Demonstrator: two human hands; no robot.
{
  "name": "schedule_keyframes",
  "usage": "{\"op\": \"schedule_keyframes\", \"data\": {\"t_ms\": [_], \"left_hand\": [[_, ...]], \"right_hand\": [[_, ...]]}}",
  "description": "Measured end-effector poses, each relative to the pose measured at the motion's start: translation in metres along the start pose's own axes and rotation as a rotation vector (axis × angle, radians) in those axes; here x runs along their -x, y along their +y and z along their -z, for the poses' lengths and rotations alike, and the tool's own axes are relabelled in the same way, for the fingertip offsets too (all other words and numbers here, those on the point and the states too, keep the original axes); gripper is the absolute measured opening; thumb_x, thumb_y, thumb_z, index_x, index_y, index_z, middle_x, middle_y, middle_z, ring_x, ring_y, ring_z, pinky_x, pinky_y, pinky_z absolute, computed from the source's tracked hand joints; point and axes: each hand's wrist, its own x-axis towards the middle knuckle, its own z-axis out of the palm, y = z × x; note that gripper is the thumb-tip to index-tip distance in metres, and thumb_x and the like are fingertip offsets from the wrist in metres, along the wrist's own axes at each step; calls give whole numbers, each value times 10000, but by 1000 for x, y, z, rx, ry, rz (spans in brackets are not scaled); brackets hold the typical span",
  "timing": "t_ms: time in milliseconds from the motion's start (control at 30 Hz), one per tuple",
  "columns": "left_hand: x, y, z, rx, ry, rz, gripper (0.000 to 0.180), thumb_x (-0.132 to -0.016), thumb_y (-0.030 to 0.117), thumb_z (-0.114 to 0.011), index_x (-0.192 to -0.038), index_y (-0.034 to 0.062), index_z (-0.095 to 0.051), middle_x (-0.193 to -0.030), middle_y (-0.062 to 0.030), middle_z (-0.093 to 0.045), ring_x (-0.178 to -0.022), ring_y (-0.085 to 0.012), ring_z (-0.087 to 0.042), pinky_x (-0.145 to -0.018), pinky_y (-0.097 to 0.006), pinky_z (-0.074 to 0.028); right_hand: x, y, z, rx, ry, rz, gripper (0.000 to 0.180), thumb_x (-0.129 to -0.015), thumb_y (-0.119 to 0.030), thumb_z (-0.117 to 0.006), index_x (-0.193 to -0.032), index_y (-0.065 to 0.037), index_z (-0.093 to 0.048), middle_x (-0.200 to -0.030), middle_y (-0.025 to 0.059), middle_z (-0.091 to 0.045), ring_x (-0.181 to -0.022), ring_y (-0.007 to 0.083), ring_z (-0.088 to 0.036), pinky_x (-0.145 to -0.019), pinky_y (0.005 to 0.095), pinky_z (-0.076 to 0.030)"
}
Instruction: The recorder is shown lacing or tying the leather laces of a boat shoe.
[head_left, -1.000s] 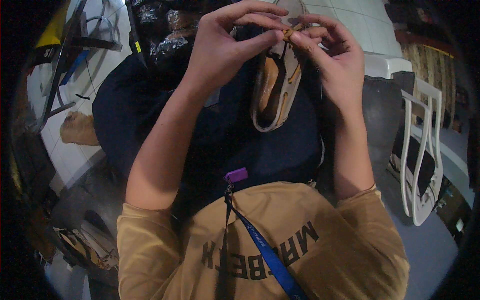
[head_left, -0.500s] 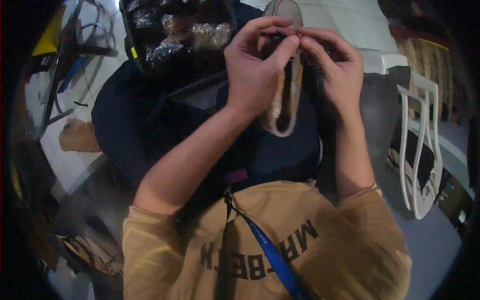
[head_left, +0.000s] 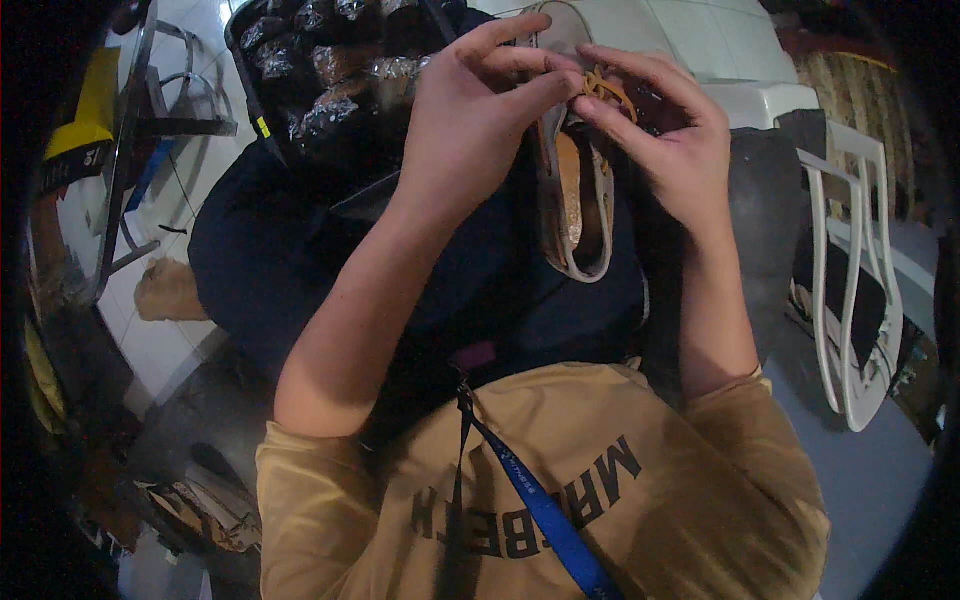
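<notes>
The low-cut, round-heeled shoe (head_left: pixel 549 195) is pale greyish beige, its long flat insole (head_left: pixel 570 180) orange-tan, its thin, cord-like lace (head_left: pixel 598 88) golden yellow. Dark lettering arcs across the mustard-tan, short-sleeved fabric shirt (head_left: pixel 560 400); the flat strap lanyard (head_left: pixel 555 530) is bright blue with pale print.

The shoe (head_left: pixel 548 205) is a pale grey-beige low one, its toe (head_left: pixel 563 30) pointing away from the person and its rounded heel (head_left: pixel 588 274) toward them, the opening facing up to show a tan insole (head_left: pixel 569 175). Its yellow-brown lace (head_left: pixel 598 86) stands in small loops over the front, gathered between the fingers (head_left: pixel 622 126); whether it is knotted cannot be told.
</notes>
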Motion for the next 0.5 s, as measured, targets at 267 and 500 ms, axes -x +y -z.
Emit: {"op": "schedule_keyframes", "data": {"t_ms": [267,500], "left_hand": [[5,7,20,-111,48,-75,584,-925,125,-776,-1434,-75,-569,-1096,-103,-779,-1032,-165,-730,-1003,-302,-536],[13,50,65,-234,123,15,587,-1000,220,-683,-1515,-22,-538,-1165,-63,-713,-1024,-121,-674,-954,-274,-523]], "right_hand": [[-6,-3,-1,156,4,87,236,-837,-143,-885,-1041,-40,-826,-980,77,-762,-894,171,-721,-821,292,-561],[-9,-12,3,236,-37,61,233,-837,-137,-883,-1043,-42,-833,-958,79,-763,-899,171,-723,-817,289,-559]]}}
